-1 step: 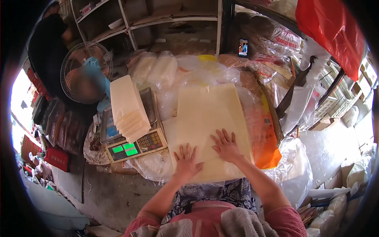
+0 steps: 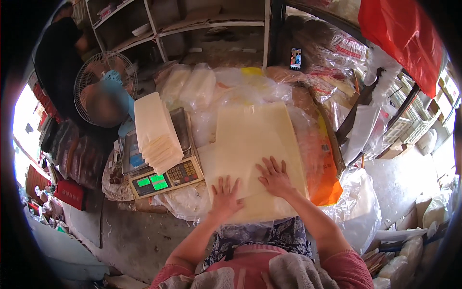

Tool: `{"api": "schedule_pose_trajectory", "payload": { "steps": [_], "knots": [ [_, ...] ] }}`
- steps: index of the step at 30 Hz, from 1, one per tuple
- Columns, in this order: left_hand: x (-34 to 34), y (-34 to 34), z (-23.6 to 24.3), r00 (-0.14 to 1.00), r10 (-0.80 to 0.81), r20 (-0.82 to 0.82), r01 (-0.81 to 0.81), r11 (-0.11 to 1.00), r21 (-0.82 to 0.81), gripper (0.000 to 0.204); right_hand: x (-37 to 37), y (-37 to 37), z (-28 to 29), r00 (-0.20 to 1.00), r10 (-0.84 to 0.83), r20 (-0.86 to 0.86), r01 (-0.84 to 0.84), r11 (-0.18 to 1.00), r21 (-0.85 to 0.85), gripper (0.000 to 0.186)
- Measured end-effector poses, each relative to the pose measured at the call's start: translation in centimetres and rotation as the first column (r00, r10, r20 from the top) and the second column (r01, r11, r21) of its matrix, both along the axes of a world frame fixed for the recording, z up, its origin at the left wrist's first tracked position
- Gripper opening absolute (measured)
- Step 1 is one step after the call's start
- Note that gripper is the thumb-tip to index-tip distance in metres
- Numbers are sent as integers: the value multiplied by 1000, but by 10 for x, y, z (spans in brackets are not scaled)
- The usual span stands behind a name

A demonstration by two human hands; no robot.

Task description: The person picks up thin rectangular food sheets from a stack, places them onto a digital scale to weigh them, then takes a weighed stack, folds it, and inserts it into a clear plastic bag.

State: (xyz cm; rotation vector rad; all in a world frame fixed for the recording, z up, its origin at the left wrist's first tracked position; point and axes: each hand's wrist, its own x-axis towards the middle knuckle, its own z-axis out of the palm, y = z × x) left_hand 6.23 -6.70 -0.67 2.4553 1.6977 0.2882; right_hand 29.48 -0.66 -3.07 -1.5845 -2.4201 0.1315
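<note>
Pink short-sleeved top (image 2: 248, 265), grey fleecy cloth (image 2: 294, 272), dark patterned garment (image 2: 290, 236)

L hand (image 2: 224, 202) palm-down, R hand (image 2: 277, 180) ditto, fingers (image 2: 275, 164) spread

We've got pale cream sheets (image 2: 255, 130) lying flat right in front of us, broad and smooth! They overlap out of line: one reaches farther away from us, and we see another slanting, its corner jutting out left!
</note>
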Motion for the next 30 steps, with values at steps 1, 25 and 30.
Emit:
{"api": "schedule_pose_trajectory", "payload": {
  "steps": [1,25,30],
  "knots": [
    [-11,0,-5,1000,-1,-1,1,1000,5,71,-1,3,0,1000,-1,-3,1,1000,-10,50],
    [-74,-1,-22,837,-256,483,230,966,114,32,61,-73,26,601,-249,-759,-184,881,-435,27],
    [-27,17,14,630,463,623,-264,883,-388,59,63,-38,-11,567,-491,-661,104,839,-535,34]
  ]
}}
